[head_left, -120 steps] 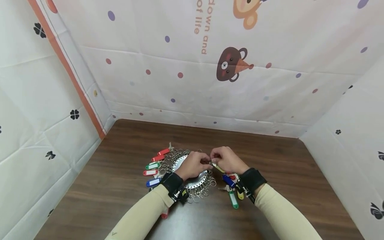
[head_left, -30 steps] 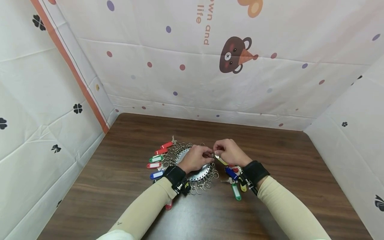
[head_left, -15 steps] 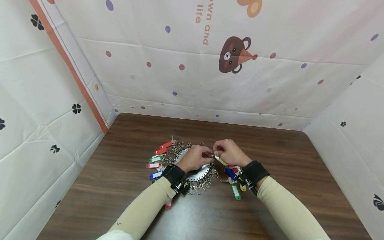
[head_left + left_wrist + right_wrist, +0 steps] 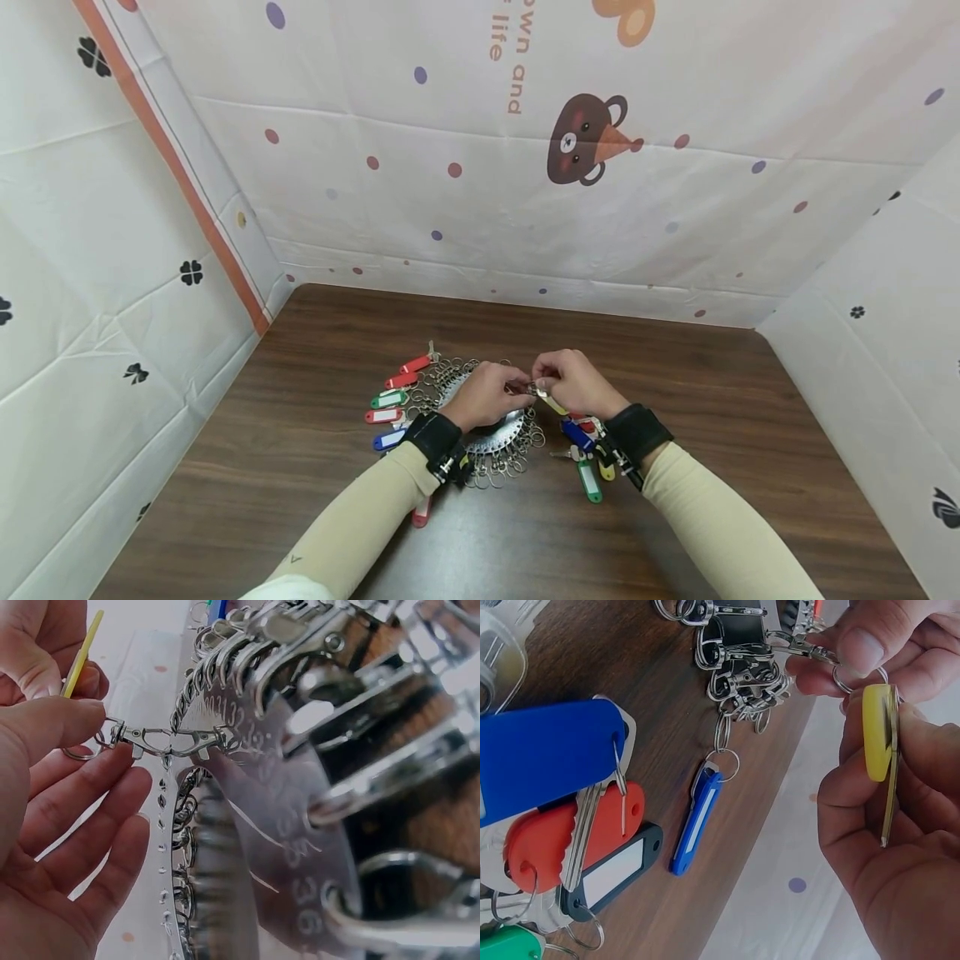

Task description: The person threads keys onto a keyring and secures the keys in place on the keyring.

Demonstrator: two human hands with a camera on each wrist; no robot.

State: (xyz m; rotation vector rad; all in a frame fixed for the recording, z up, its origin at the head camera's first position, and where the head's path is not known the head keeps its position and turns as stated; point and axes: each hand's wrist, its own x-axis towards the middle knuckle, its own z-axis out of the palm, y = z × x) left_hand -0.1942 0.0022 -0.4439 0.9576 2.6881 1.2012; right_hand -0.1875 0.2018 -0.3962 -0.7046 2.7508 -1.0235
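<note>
A round metal disc (image 4: 504, 442), numbered near its edge, carries many snap hooks with rings. My left hand (image 4: 487, 398) is over it; its thumb and index finger pinch the swivel end of a snap hook (image 4: 146, 741), whose hook end is at the disc's rim. Just right of it, my right hand (image 4: 576, 385) pinches a yellow key tag (image 4: 876, 731) with a key (image 4: 889, 802) lying against it. A split ring (image 4: 843, 681) at the left fingertips is next to the tag; whether they are linked is hidden by fingers.
Left of the disc several red, green and blue key tags (image 4: 384, 415) fan out. Beside my right wrist lies a pile with a blue tag (image 4: 547, 761), a red tag (image 4: 547, 847), a dark tag (image 4: 619, 877) and a green tag (image 4: 588, 481) on the wooden table (image 4: 675, 500).
Since four seconds ago the head view has shifted a little. Both hands keep the same place at the disc's right rim, with the yellow key tag still in my right hand.
</note>
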